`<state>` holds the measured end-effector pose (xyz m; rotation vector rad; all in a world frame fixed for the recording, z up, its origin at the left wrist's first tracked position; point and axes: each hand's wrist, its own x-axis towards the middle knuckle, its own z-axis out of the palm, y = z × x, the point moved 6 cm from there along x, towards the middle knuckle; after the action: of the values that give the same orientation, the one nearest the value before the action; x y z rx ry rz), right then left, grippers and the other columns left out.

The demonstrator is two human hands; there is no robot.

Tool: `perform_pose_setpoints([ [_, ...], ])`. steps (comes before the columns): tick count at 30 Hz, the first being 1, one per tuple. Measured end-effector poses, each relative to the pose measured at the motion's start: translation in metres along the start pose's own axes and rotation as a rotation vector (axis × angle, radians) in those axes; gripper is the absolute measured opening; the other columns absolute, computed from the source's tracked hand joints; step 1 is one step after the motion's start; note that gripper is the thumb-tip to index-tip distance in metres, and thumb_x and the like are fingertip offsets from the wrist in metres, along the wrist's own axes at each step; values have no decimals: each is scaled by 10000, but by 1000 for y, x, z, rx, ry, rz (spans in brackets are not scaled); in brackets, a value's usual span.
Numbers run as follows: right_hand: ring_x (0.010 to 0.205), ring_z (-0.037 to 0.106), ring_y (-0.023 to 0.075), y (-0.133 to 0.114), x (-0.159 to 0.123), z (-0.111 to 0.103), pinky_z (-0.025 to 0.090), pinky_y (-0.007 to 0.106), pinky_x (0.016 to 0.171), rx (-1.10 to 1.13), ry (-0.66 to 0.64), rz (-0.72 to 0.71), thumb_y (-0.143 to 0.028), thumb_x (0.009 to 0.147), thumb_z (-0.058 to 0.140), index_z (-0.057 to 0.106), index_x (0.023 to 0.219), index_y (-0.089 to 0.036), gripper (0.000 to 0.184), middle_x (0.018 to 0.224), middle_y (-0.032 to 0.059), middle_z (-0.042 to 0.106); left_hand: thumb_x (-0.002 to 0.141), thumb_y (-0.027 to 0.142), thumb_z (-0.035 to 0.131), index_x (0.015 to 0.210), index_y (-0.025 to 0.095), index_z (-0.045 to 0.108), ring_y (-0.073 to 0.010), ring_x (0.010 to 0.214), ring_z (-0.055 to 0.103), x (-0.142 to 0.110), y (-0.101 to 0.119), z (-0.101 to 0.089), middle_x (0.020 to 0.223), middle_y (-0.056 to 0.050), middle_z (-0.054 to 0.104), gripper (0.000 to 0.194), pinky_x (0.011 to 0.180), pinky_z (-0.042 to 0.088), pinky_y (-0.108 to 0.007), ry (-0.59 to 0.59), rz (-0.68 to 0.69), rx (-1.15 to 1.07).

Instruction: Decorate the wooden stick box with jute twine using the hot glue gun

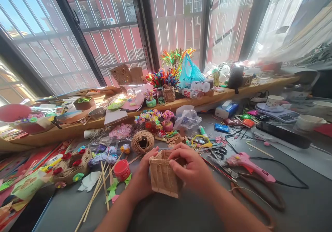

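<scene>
Bare forearms (pixel 118 207) reach in over the near edge of the dark grey table (pixel 160 216), and between their hands is a small brown box (pixel 164 178), open at the top and slightly tilted. The person's left hand (pixel 142 175) grasps it along its left side, fingers reaching up to the rim. The right hand (pixel 192 164) grips the right side, its thumb and bent fingers at the top rim. Whether the box touches the table cannot be told.

To the left of the hands lie thin sticks (pixel 103 185), a red tub (pixel 121 169) and a brown holder (pixel 71 166) with red flowers, towards the table's left edge. To the right are a tool with brown handles (pixel 259 197) and, just beyond it, a pink glue gun (pixel 255 166) with a black cord.

Past the left hand sits a roll of twine (pixel 135 144); past the right lie black-handled scissors (pixel 219 152). Farther right are a black phone (pixel 284 135) and a white scale (pixel 281 112) carrying a paper cup (pixel 275 101).

Along the far edge of the table runs a wooden ledge (pixel 145 112), holding colourful fuzzy stems (pixel 162 78) and a blue plastic bag (pixel 190 73). Barred windows (pixel 176 28) stand behind it.
</scene>
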<state>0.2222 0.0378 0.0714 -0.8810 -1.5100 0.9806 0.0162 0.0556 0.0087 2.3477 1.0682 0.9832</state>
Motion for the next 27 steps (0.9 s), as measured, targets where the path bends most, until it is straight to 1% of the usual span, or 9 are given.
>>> perform_pose_setpoints([
  [3, 897, 633, 225, -15, -4, 13, 511, 328, 767, -177, -14, -60, -167, 869, 654, 707, 838, -230, 88, 942, 45, 631, 827, 315, 871, 1615, 382, 344, -385, 1596, 358, 2, -2, -3, 1775, -105, 273, 950, 1259, 398, -630, -37, -7, 58],
  [7, 857, 621, 225, -18, -3, 22, 499, 341, 744, -293, -21, -100, -131, 872, 613, 664, 805, -220, 122, 894, 47, 621, 832, 140, 778, 1619, 368, 428, -361, 1564, 413, 4, -2, -25, 1695, -84, 451, 891, 1275, 368, -623, -90, -69, 115],
  [9, 846, 617, 222, -17, -1, 23, 491, 337, 726, -317, -36, -95, -123, 871, 613, 659, 799, -215, 125, 894, 48, 616, 920, 160, 664, 1543, 323, 543, -353, 1517, 467, 6, 5, -42, 1603, -101, 556, 656, 1263, 373, -619, -24, -125, 141],
  [11, 843, 614, 221, -17, 0, 25, 482, 333, 716, -347, -62, -108, -116, 868, 622, 677, 812, -209, 121, 894, 48, 614, 1017, 270, 569, 1274, 280, 711, -325, 1389, 579, 8, 19, -57, 1443, -101, 660, 294, 1212, 440, -556, 95, -183, 134],
  [12, 838, 612, 219, -18, 0, 26, 476, 330, 711, -361, -78, -123, -116, 872, 629, 694, 826, -207, 121, 892, 47, 613, 1041, 335, 548, 1167, 278, 733, -303, 1321, 619, 10, 31, -59, 1363, -88, 695, 230, 1167, 485, -503, 98, -174, 114],
  [15, 831, 606, 216, -20, -1, 31, 467, 321, 699, -398, -127, -183, -118, 889, 641, 742, 902, -206, 135, 898, 47, 617, 1015, 472, 604, 1094, 266, 734, -290, 1177, 661, 20, 63, -48, 1194, -71, 743, 256, 1057, 526, -418, -13, -170, -29],
  [17, 836, 605, 216, -19, -3, 34, 470, 317, 699, -435, -151, -227, -101, 883, 648, 740, 917, -203, 141, 909, 50, 623, 1009, 519, 580, 1012, 242, 729, -279, 1047, 678, 26, 72, -40, 1076, -62, 758, 314, 957, 534, -385, -100, -254, -72],
  [22, 877, 611, 235, -10, -6, 42, 495, 348, 755, -547, -205, -335, -5, 791, 650, 673, 849, -202, 207, 952, 65, 657, 876, 424, 679, 824, 205, 732, -266, 946, 686, 34, 59, -34, 929, -22, 781, 231, 870, 507, -323, -243, -465, -107],
  [27, 924, 629, 248, -11, -7, 43, 507, 367, 804, -529, -214, -356, -13, 820, 644, 668, 1019, -215, 285, 1017, 74, 679, 845, 435, 705, 815, 194, 788, -260, 930, 721, 37, 49, -35, 884, -10, 808, 256, 854, 538, -298, -303, -460, -177],
])
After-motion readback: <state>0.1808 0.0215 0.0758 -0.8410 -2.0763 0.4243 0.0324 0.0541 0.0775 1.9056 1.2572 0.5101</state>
